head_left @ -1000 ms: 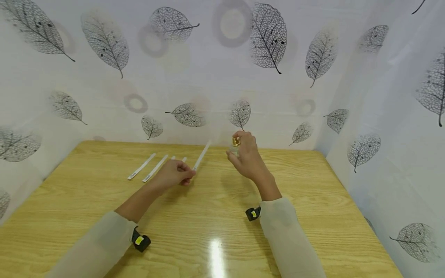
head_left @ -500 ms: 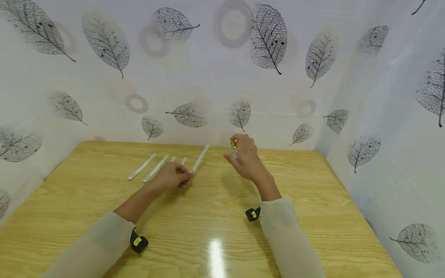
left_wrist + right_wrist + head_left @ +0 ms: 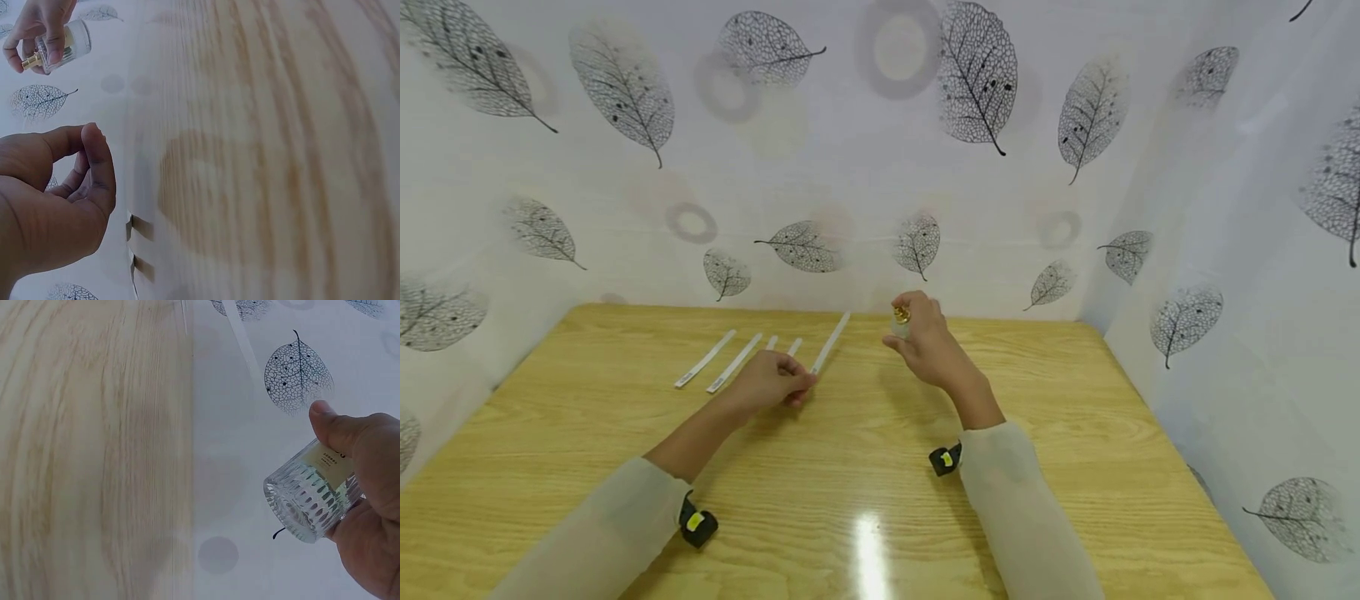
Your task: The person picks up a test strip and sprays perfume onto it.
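Between thumb and fingertips my left hand [image 3: 767, 385] pinches the near end of a white paper strip [image 3: 831, 342], whose far end points up and away from me. My right hand [image 3: 931, 343] grips a small clear glass perfume bottle [image 3: 306, 494] with a gold spray top [image 3: 902, 315], forefinger at the top. In the right wrist view the bottle is tilted, its ribbed base and pale label showing. The left wrist view has the bottle's gold nozzle [image 3: 31, 61] beyond the left hand. The bottle is held to the right of the strip.
Several similar white strips [image 3: 733, 362] lie side by side on the wooden table [image 3: 850, 467], left of the hands; the left hand partly covers some. A white curtain [image 3: 850, 167] with a leaf print stands behind the table and along its sides.
The right hand has shifted slightly left and down with the perfume bottle. The left hand and its paper strip have moved a little left and lower.
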Action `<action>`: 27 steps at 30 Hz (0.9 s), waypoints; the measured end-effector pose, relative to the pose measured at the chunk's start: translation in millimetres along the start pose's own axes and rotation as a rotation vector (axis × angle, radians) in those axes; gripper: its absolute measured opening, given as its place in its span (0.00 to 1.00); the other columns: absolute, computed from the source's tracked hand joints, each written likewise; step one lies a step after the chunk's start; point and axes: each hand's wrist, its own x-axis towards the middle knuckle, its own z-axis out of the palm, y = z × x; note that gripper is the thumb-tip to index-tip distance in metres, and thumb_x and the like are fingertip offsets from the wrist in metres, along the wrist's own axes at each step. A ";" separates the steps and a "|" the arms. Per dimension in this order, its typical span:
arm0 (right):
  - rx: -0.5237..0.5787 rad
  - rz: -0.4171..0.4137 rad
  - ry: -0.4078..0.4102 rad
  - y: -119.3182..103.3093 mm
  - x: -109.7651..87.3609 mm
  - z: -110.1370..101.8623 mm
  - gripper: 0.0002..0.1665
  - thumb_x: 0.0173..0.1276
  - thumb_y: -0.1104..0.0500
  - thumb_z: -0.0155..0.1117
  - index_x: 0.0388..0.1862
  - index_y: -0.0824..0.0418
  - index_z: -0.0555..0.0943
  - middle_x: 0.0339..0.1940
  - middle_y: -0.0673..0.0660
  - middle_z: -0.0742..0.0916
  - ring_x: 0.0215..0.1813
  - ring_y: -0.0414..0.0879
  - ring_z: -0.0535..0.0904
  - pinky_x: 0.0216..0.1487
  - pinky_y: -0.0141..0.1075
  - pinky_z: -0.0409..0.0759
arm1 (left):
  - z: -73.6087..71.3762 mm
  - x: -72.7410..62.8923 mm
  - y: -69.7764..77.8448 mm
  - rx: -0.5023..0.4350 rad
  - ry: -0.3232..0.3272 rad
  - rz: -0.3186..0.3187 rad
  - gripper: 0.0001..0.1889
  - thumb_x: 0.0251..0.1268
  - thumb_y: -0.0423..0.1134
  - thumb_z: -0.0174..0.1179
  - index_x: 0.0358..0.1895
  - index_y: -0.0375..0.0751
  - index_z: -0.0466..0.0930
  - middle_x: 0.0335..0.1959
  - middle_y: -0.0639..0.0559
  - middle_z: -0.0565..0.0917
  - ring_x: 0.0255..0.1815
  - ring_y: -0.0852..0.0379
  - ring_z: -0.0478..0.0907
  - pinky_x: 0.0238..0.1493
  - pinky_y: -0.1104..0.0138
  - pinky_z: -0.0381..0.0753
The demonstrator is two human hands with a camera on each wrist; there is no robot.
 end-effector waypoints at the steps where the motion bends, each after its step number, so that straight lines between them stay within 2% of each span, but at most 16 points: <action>1: 0.008 0.001 -0.002 0.4 0.5 0.5 0.31 0.75 0.57 0.65 0.67 0.63 0.61 0.57 0.66 0.71 0.56 0.60 0.70 0.53 0.51 0.76 | -0.8 -0.3 -0.7 0.000 0.002 0.000 0.09 0.73 0.36 0.65 0.39 0.31 0.81 0.34 0.40 0.85 0.31 0.54 0.81 0.38 0.63 0.88; 5: 0.047 0.020 -0.017 3.5 2.3 3.0 0.32 0.74 0.59 0.66 0.68 0.65 0.62 0.60 0.69 0.73 0.55 0.62 0.77 0.50 0.50 0.81 | -3.0 -1.4 -3.2 0.000 0.006 -0.003 0.10 0.72 0.37 0.65 0.39 0.31 0.81 0.34 0.40 0.85 0.31 0.55 0.82 0.37 0.63 0.88; 9: 0.082 0.051 -0.033 9.5 3.5 5.4 0.32 0.73 0.59 0.68 0.67 0.64 0.61 0.63 0.69 0.75 0.57 0.61 0.80 0.53 0.51 0.83 | -4.6 -2.0 -4.9 0.009 0.006 0.000 0.10 0.73 0.36 0.65 0.39 0.30 0.81 0.33 0.41 0.85 0.30 0.55 0.82 0.36 0.64 0.87; 16: 0.135 0.072 -0.075 21.1 9.3 8.2 0.33 0.72 0.59 0.69 0.65 0.62 0.60 0.63 0.68 0.77 0.59 0.61 0.78 0.57 0.54 0.80 | -7.0 -3.0 -5.0 0.026 0.015 -0.003 0.10 0.73 0.36 0.64 0.38 0.31 0.81 0.31 0.44 0.85 0.30 0.55 0.82 0.36 0.64 0.86; 23: 0.167 0.107 -0.127 29.1 16.9 11.3 0.34 0.71 0.53 0.70 0.64 0.60 0.60 0.62 0.64 0.77 0.63 0.59 0.76 0.60 0.53 0.79 | -8.6 -5.3 -4.3 0.039 0.007 -0.009 0.10 0.73 0.37 0.64 0.39 0.30 0.81 0.33 0.42 0.86 0.30 0.54 0.83 0.36 0.64 0.86; 27: 0.200 0.137 -0.123 32.8 19.3 14.4 0.35 0.69 0.55 0.72 0.64 0.61 0.61 0.61 0.62 0.77 0.63 0.59 0.76 0.62 0.53 0.78 | -8.3 -5.4 -5.0 0.038 0.007 -0.019 0.10 0.73 0.37 0.64 0.39 0.31 0.82 0.33 0.42 0.86 0.29 0.55 0.83 0.34 0.65 0.85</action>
